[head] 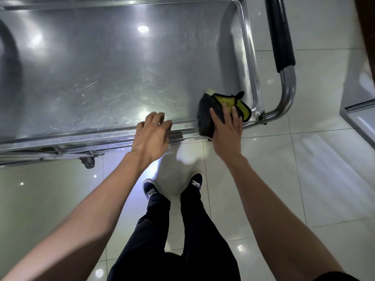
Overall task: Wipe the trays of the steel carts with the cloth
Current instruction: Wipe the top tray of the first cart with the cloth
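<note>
Steel everywhere: scratched, shiny top tray (91, 63) of the cart, filling the upper frame from nine o'clock across to two. Down at the tray's near right corner, about four o'clock from its middle, a bunched cloth (213, 110), dark grey with a yellow-green face, draped half over the near rim. Right hand (227, 128) flat on top of it, fingers fairly straight and spread, pressing rather than pinching. Left hand (152, 132) just beside, at nine o'clock from the cloth, fingers curled over the near rim (81, 134), seemingly bracing the cart; full grip or mere rest hard to tell. Black-padded push handle (281, 37) beyond the cloth at one o'clock. Pale tiled floor (304, 179) and dark shoes (151, 190) below.

Key relation, as a judgement: long axis of the tray running nine to three, nearly all unwiped-looking surface lying toward ten o'clock from the cloth. Right hand already on the cloth, so likely the wiping hand; sweep probably leftward and away, along the length.
</note>
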The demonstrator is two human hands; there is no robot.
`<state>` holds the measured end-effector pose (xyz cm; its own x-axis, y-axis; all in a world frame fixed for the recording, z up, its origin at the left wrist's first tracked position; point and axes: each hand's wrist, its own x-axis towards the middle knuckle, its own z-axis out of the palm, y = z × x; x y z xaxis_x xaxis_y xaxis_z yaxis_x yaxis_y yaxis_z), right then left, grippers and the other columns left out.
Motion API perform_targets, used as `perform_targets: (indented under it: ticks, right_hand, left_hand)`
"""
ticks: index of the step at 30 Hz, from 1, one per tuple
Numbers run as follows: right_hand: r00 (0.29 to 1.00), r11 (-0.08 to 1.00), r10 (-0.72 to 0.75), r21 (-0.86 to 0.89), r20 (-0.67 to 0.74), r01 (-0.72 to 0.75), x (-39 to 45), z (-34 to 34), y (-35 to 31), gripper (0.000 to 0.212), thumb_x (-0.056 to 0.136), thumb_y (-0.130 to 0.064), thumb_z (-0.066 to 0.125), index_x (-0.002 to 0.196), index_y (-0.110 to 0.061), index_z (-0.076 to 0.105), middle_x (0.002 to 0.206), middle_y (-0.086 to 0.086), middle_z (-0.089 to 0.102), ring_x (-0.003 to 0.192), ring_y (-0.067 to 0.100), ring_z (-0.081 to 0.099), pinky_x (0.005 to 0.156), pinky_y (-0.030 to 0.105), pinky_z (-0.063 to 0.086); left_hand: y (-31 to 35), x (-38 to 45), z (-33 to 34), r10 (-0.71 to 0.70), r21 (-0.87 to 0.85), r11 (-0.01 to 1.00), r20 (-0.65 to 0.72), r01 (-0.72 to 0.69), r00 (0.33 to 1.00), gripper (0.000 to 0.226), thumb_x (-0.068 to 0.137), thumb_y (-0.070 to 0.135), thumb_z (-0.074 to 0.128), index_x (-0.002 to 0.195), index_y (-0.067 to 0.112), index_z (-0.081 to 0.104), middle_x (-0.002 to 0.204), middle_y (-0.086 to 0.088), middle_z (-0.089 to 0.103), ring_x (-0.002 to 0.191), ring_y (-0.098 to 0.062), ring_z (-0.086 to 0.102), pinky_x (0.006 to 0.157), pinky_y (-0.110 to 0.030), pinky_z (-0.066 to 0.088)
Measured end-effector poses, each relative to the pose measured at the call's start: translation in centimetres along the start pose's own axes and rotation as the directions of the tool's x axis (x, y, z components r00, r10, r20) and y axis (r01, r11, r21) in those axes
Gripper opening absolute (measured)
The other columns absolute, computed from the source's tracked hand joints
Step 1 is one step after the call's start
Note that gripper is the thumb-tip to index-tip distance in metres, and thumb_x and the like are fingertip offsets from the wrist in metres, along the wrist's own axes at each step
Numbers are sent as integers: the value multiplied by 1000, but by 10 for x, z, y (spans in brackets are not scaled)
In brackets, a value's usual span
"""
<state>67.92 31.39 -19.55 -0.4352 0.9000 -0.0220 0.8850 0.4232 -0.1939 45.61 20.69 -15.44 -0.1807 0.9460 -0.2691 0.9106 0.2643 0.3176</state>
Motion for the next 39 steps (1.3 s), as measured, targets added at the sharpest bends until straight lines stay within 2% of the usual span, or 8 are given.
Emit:
perform_targets:
  ticks: [5,9,13,21,27,33,36,39]
  right_hand:
    - [993,994,105,-4,59,-105,9,-16,43,76,89,-12,62,155,-33,30,164,11,19,152,37,7,122,56,11]
    - [990,992,128,11,61,-129,11,-16,40,69,94,-12,53,155,-34,29,165,10,17,153,37,6,122,56,11]
    - [987,991,135,2,87,-136,14,-17,41,68,96,-16,55,155,-35,29,165,10,17,153,36,6,123,54,10]
    - [986,996,88,-5,139,-88,27,-22,45,71,94,-17,58,155,-34,28,164,12,21,151,39,10,121,57,13]
    - [985,996,93,-10,144,-92,52,-22,43,64,99,-21,50,156,-37,24,165,10,16,152,36,6,121,57,14]
    - [983,995,101,-22,154,-99,98,-24,39,60,102,-25,42,157,-40,20,168,5,8,154,32,0,122,55,12]
    - [978,990,142,-23,156,-140,123,-24,34,59,102,-27,41,156,-42,21,168,4,7,154,33,1,122,55,13]
    - [978,989,147,5,148,-150,148,-23,31,59,102,-27,39,156,-43,20,168,5,6,153,34,-1,122,56,12]
  left_hand:
    - [37,19,3,63,-6,998,-4,-63,998,37,85,17,60,122,20,61,138,-6,48,135,-29,36,94,-46,40]
    - [64,36,3,95,2,995,4,-95,995,42,88,23,60,130,24,60,143,-5,46,137,-29,37,96,-47,42]
    - [81,48,1,92,21,995,24,-93,995,41,92,25,56,133,26,58,145,-4,45,139,-28,34,99,-48,40]
    - [88,70,-3,23,18,1000,29,-23,999,22,96,27,50,116,30,60,142,0,45,139,-24,32,103,-47,37]
    - [81,109,-19,29,31,999,9,-29,1000,34,92,33,49,125,25,52,134,-3,46,134,-26,33,101,-48,37]
    - [57,192,-45,67,110,991,55,-73,996,55,95,48,50,145,29,39,154,-8,32,145,-33,23,107,-57,36]
    - [45,231,-55,87,135,986,75,-97,993,59,94,51,52,147,30,36,158,-9,26,147,-35,17,109,-61,31]
    - [37,261,-64,39,134,990,94,-51,995,65,91,53,56,148,33,34,160,-8,21,149,-36,9,111,-64,25]
